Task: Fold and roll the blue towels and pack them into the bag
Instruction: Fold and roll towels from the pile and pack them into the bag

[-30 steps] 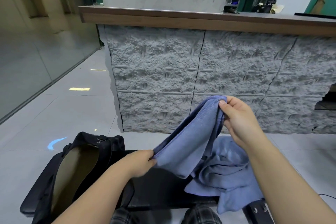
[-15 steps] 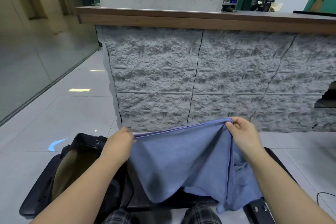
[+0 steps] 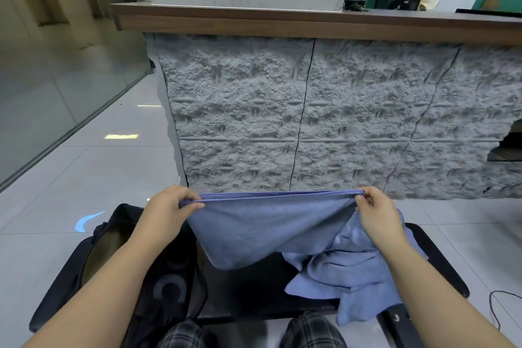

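Note:
I hold one blue towel (image 3: 265, 226) stretched flat in the air, its doubled top edge pulled taut between both hands. My left hand (image 3: 169, 206) pinches the left corner and my right hand (image 3: 372, 209) pinches the right corner. The towel hangs down over a black bench (image 3: 254, 288). A crumpled heap of blue towels (image 3: 350, 277) lies on the bench under my right forearm. The black bag (image 3: 158, 285) lies open on the bench's left end, its tan lining (image 3: 104, 251) showing beneath my left arm.
A grey rough stone counter front (image 3: 310, 121) with a wooden top (image 3: 282, 22) rises just beyond the bench. Pale tiled floor (image 3: 84, 172) spreads to the left. A thin black cable (image 3: 505, 308) lies on the floor at right. My plaid-clad knees (image 3: 310, 330) touch the near bench edge.
My left hand rose from low by the bag to level with my right hand. The towel went from a slack diagonal hang to a taut, level spread.

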### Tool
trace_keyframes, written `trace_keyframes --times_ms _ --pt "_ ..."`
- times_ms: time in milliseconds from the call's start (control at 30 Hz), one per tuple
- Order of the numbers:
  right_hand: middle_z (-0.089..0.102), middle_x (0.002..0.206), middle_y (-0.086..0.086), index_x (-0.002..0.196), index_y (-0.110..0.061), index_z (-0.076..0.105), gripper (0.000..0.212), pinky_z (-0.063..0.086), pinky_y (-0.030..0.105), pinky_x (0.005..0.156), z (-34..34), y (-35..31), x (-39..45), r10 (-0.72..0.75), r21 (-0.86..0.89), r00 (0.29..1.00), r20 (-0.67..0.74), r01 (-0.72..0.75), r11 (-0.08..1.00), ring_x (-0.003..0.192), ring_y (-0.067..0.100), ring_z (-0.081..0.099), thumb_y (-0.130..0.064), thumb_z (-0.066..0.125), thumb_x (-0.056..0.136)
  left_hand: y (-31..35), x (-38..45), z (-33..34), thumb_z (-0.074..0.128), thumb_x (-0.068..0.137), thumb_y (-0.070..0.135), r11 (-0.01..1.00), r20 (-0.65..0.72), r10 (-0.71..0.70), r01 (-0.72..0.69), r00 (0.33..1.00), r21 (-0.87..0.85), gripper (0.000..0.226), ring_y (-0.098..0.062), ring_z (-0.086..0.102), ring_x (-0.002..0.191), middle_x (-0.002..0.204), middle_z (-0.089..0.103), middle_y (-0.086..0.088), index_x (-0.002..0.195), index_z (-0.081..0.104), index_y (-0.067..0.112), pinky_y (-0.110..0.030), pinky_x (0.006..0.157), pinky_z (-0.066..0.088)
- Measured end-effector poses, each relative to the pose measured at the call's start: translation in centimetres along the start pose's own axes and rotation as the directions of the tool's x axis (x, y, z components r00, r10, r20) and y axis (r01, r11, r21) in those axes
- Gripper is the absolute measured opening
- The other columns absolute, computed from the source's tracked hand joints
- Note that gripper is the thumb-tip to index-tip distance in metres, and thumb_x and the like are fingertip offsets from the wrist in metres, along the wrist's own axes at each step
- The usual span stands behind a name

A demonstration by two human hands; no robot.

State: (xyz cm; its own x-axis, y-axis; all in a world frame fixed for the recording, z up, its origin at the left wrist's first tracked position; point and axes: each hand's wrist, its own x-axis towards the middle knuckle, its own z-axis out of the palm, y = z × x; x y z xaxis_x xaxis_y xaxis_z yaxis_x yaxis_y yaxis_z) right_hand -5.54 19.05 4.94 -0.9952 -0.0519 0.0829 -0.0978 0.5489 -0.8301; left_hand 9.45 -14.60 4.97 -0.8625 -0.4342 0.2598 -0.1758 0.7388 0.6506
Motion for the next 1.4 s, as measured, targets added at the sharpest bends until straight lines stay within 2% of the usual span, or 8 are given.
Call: trace_keyframes --times_ms 100,300,500,800,967,1033,1233,1400 --pt "0.062 0.095 0.007 0.104 -0.009 0.058 0.017 0.039 0.033 0.072 0.1 -0.4 -0.3 -0.041 0.001 0.998 -0.057 0.041 0.999 0.09 0.025 0.056 -0.016 0.044 0.098 -0.1 0.0 0.0 0.071 0.081 0.016 0.986 -0.099 -0.086 0.07 0.991 -0.152 0.019 -0.012 0.052 0.063 0.075 0.063 -0.001 0.07 0.059 0.027 -0.012 0.058 0.038" --pt "0.065 0.083 0.007 0.104 -0.01 0.061 0.017 0.043 0.036 0.067 0.7 -0.8 -0.6 -0.083 -0.025 0.99 -0.118 0.081 0.996 0.076 0.028 0.059 -0.02 0.049 0.097 -1.8 0.5 -0.2 0.067 0.085 0.018 0.903 -0.112 -0.238 0.177 0.965 -0.39 0.022 -0.022 0.053 0.071 0.078 0.059 -0.003 0.078 0.052 0.033 -0.045 0.068 0.048" --pt "0.044 0.057 0.005 0.075 -0.01 0.048 0.025 0.025 0.029 0.049 1.7 0.7 -1.1 -0.01 -0.052 0.997 -0.073 0.006 0.999 0.05 0.018 0.034 -0.015 0.045 0.099 -2.3 0.3 0.6 0.07 0.083 0.019 0.938 -0.084 -0.259 0.23 0.962 -0.259 0.006 -0.017 0.059 0.072 0.076 0.067 0.003 0.079 0.067 0.023 -0.033 0.071 0.046" --pt "0.036 0.056 0.006 0.103 -0.011 0.045 0.021 0.023 0.027 0.047 2.8 0.6 -2.2 -0.023 -0.013 0.991 -0.128 0.021 1.0 0.047 0.018 0.028 -0.024 0.029 0.103 -1.2 -0.1 1.1 0.056 0.092 0.017 0.902 -0.128 -0.192 0.124 0.973 -0.413 0.018 -0.012 0.046 0.064 0.066 0.058 0.011 0.077 0.054 0.026 -0.029 0.064 0.039" --pt "0.054 0.111 0.008 0.126 -0.008 0.047 0.031 0.033 0.031 0.066 2.3 0.1 -1.9 -0.123 -0.143 0.979 -0.163 0.099 0.985 0.091 0.027 0.05 -0.019 0.031 0.102 -1.6 0.1 0.3 0.059 0.091 0.021 0.853 -0.12 -0.226 0.137 0.967 -0.504 0.015 -0.015 0.053 0.074 0.074 0.062 0.01 0.08 0.06 0.033 -0.049 0.074 0.049" --pt "0.055 0.116 0.011 0.125 -0.006 0.049 0.031 0.032 0.031 0.075 2.2 -0.2 -1.9 -0.159 -0.17 0.969 -0.187 0.128 0.977 0.103 0.029 0.047 -0.017 0.033 0.102 -1.2 0.0 0.1 0.062 0.089 0.018 0.872 -0.168 -0.208 0.105 0.964 -0.478 0.022 -0.012 0.054 0.072 0.075 0.063 0.006 0.077 0.063 0.037 -0.038 0.069 0.049" --pt "0.043 0.063 0.007 0.104 -0.014 0.047 0.018 0.026 0.032 0.049 1.9 -0.9 -2.3 -0.036 -0.086 0.998 -0.051 0.032 0.996 0.055 0.021 0.037 -0.025 0.034 0.101 -1.6 0.2 -0.4 0.059 0.091 0.02 0.893 -0.076 -0.202 0.151 0.976 -0.425 0.023 -0.021 0.042 0.062 0.071 0.052 -0.001 0.074 0.055 0.034 -0.029 0.055 0.039" --pt "0.041 0.058 0.004 0.091 -0.008 0.046 0.018 0.026 0.032 0.049 2.1 -1.5 -2.1 -0.029 -0.11 0.999 -0.039 0.025 0.994 0.051 0.018 0.034 -0.022 0.039 0.1 -0.8 -0.4 -0.7 0.05 0.096 0.014 0.84 0.058 -0.23 0.228 0.972 -0.493 0.019 -0.021 0.036 0.058 0.069 0.039 -0.011 0.083 0.047 0.028 -0.029 0.052 0.035"
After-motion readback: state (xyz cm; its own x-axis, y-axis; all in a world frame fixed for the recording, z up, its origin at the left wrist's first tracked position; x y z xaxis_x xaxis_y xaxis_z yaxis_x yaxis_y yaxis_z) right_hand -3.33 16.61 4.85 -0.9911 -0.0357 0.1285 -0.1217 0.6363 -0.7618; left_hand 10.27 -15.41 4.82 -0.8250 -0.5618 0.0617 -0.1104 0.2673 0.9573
